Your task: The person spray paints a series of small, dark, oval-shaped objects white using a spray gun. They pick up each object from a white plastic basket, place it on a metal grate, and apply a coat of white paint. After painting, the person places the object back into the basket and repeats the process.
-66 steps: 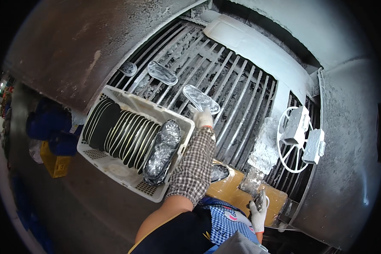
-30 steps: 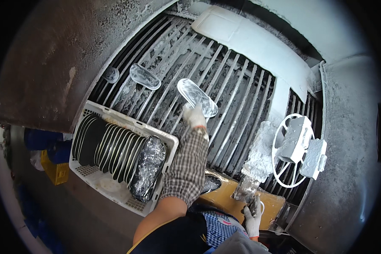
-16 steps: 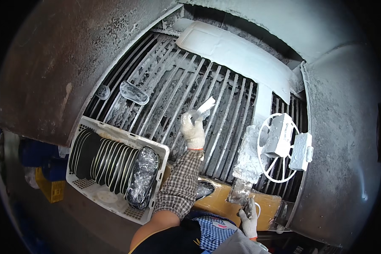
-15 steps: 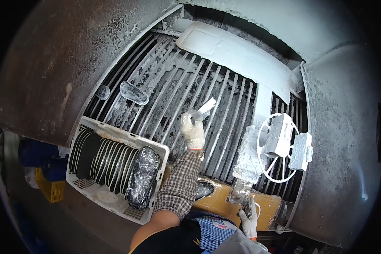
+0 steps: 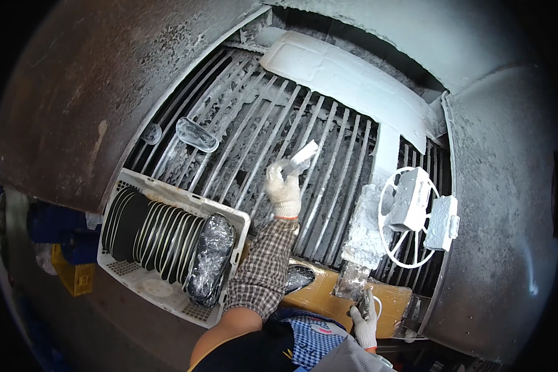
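Observation:
My left hand, in a white knit glove, reaches over the metal bars with its fingers closed on a flat white-and-grey piece. The piece sticks out up and to the right, seen nearly edge-on. Down at the lower right, my gloved right hand is wrapped round a dark metal tool that looks like a spray gun, partly hidden by the fingers. A white loop of hose or cord shows beside it. Two clear-grey oval pieces lie on the bars at the left, the larger one right of the smaller.
A white plastic basket at the left holds several dark oval pieces on edge and a film-wrapped black bundle. A white-coated wheel with blocks stands at the right. Metal walls flank the bars; a tan board lies along the near edge.
The view has shifted very slightly. My left hand has turned the flat piece a little; my right hand stays in place.

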